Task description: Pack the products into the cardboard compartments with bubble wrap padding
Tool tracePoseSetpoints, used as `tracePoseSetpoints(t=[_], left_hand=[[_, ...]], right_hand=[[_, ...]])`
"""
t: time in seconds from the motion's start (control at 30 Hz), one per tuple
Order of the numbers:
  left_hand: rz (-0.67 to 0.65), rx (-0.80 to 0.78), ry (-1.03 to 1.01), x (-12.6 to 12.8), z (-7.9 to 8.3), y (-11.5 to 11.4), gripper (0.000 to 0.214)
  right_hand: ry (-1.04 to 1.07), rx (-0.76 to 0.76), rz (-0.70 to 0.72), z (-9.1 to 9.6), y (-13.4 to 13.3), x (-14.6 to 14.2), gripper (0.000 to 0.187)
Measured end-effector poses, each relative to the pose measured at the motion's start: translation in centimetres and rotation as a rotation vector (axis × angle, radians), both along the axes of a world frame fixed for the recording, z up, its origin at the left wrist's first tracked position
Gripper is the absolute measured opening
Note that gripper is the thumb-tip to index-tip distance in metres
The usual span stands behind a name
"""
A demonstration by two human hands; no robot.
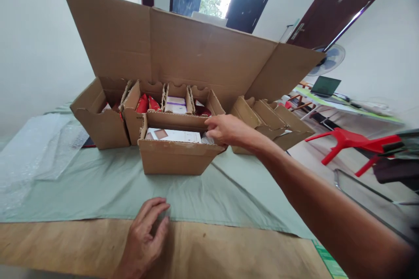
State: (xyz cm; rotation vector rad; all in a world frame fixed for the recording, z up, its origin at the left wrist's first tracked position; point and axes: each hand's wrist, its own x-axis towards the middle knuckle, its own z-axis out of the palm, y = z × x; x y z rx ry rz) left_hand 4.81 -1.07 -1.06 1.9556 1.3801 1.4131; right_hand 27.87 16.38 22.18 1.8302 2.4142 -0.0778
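My right hand (219,129) reaches to the right end of a low open cardboard box (173,161) in the middle of the table. Its fingers are closed at the box's inner end, beside some clear plastic (207,139); what they grip is hidden. Inside that box lies a white carton (183,136) with a brownish square on it. My left hand (147,231) rests near the table's front edge, holding nothing, its fingers loosely bent and the thumb apart.
Behind stand several cardboard bins, one with red packets (149,103), another with a white-and-purple box (176,105). A tall cardboard panel (209,52) rises behind them. Bubble wrap (42,148) lies left on the green cloth (108,187). A red stool (353,141) stands right.
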Motion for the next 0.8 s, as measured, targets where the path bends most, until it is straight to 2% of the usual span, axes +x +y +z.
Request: tracePoseSetpoints(t=[0.1, 0.17, 0.23, 0.3, 0.37, 0.47, 0.53, 0.63, 0.73, 0.8], left_hand=[[0.175, -0.136, -0.034, -2.6, 2.0, 0.6, 0.029], [0.262, -0.260, -0.096, -4.0, 3.3, 2.1, 0.047], [0.278, -0.300, -0.181, -4.6, 4.2, 4.4, 0.066], [0.238, -0.301, -0.264, -4.3, 4.7, 7.0, 0.081], [0.174, -0.344, -0.316, -3.2, 4.9, 9.2, 0.085], [0.107, -0.401, -0.348, -1.3, 4.9, 10.2, 0.073], [0.115, -0.386, -0.358, -0.4, 4.6, 8.8, 0.065], [0.141, -0.377, -0.340, -0.1, 3.3, 4.3, 0.058], [0.182, -0.407, -0.296, -1.2, 2.1, -0.8, 0.055], [0.214, -0.436, -0.290, -2.6, 2.1, -2.7, 0.057]], right_hand=[[0.320, 0.235, -0.093, 0.0, -3.7, 4.3, 0.028], [0.529, 0.226, -0.150, -2.0, -5.8, 7.0, 0.026], [0.670, 0.133, -0.166, -5.2, -7.0, 8.3, 0.029], [0.790, 0.052, -0.153, -8.7, -7.0, 7.8, 0.040], [0.872, 0.010, -0.122, -11.5, -6.3, 6.0, 0.045], [0.914, 0.037, -0.107, -13.3, -5.8, 3.3, 0.038], [0.925, 0.081, -0.123, -13.5, -7.0, 2.9, 0.032], [0.939, 0.170, -0.136, -13.8, -11.3, 3.9, 0.023], [0.962, 0.249, -0.131, -14.2, -16.0, 4.6, 0.020], [0.985, 0.230, -0.109, -14.3, -17.6, 3.9, 0.018]])
